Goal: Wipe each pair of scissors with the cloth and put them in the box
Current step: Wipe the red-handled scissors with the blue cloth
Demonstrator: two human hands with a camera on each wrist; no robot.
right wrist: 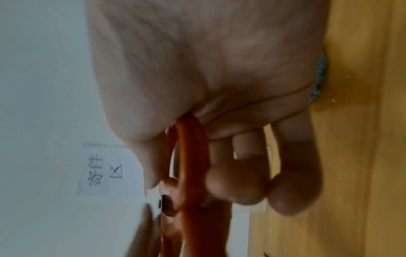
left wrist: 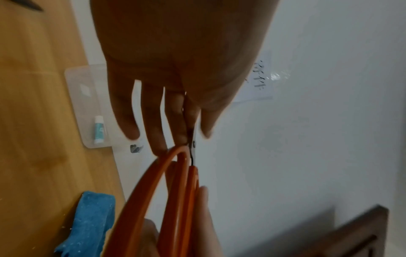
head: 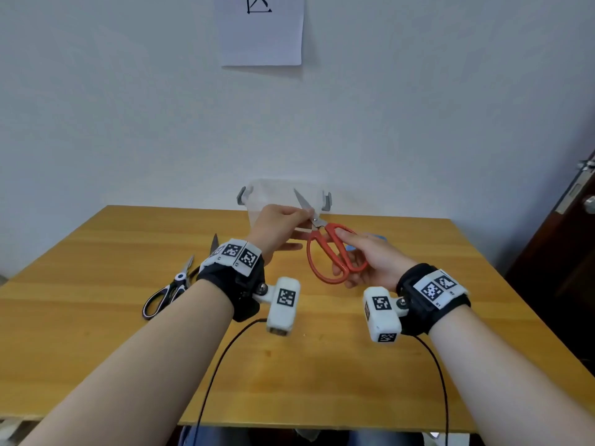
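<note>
1. The left hand [head: 279,224] pinches the blades of the red scissors [head: 335,252] near the pivot, thumb and fingers [left wrist: 175,120] closed on the metal.
2. The right hand [head: 370,259] grips the red handles, fingers [right wrist: 237,177] curled through and around the loops.
3. The red scissors are held above the surface [head: 289,365], blade tips pointing up and away toward the wall, in front of the box [head: 257,194].
4. The box, clear plastic with grey clips, stands at the far edge of the surface against the wall; the left wrist view shows a small tube [left wrist: 99,129] lying in it.
5. The cloth [left wrist: 92,220], blue, lies on the surface near the right hand, mostly hidden in the head view.
6. Black scissors [head: 167,292] lie flat on the surface to the left, well apart from both hands.
7. A paper [head: 261,29] hangs on the wall above.
</note>
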